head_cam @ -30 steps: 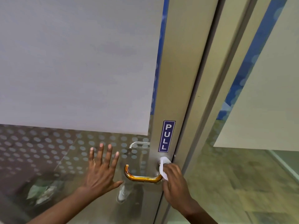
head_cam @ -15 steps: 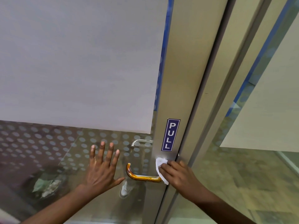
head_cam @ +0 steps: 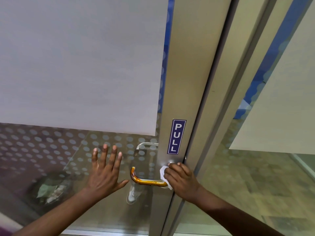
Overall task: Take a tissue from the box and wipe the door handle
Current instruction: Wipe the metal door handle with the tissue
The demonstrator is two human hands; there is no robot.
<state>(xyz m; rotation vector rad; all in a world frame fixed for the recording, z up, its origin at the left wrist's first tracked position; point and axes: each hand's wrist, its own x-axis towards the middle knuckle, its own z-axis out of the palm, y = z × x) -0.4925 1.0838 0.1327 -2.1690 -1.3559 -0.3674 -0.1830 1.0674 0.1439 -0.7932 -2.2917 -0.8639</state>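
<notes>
A curved door handle, shining orange-gold, sticks out from the metal door stile low in the head view. My right hand is closed on a white tissue and presses it against the handle's right end, where it meets the stile. My left hand lies flat on the glass to the left of the handle, fingers spread, holding nothing. The tissue box is not in view.
A blue PULL sign sits on the metal stile above the handle. The glass door has a frosted panel above and dots below. A second, silver handle shows through the glass. Another glass panel stands right.
My right hand has turned over the handle's right end, so its back now faces up and more of the tissue is covered. My left hand stays flat on the glass.
</notes>
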